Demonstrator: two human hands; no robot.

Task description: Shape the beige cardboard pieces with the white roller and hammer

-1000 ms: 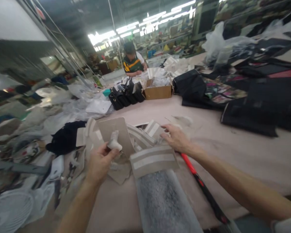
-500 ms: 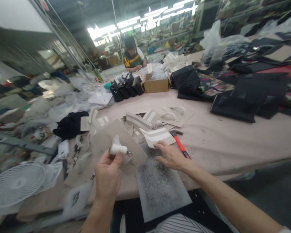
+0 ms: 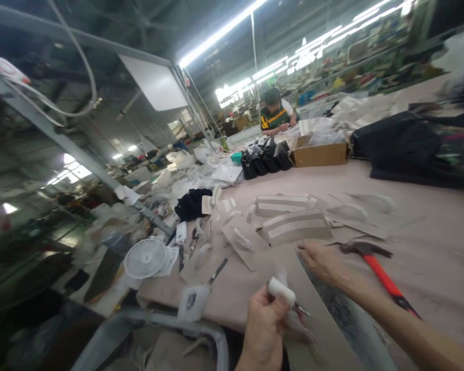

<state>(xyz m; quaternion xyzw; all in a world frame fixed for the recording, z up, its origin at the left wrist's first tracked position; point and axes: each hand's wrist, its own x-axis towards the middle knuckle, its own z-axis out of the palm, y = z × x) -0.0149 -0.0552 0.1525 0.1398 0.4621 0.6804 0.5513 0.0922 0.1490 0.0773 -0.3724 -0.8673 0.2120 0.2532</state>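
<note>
My left hand (image 3: 266, 322) is closed round a white cylindrical handle (image 3: 281, 291) with a thin metal tip pointing right; its exact kind is unclear. Clear plastic or film hangs by it, blurred. Beneath lies a large beige board (image 3: 313, 304), partly over a grey speckled sheet (image 3: 346, 314). My right hand (image 3: 325, 263) reaches across to the board's far corner, fingertips together on its edge. Just beyond those fingers rests a beige card with white stripes (image 3: 298, 226). To the right lies a claw hammer (image 3: 382, 275) with a red handle.
More striped pieces (image 3: 282, 203) lie behind. A white fan (image 3: 147, 257) stands left, near a metal post (image 3: 100, 170). Small black bags (image 3: 265, 159), a cardboard box (image 3: 320, 153) and a large black bag (image 3: 402, 144) line the back. A co-worker (image 3: 274, 116) sits beyond.
The view has swung left. My right hand has left the striped card and is now at the board's corner. The board has shifted right, over part of the speckled sheet. My left hand keeps the white handle.
</note>
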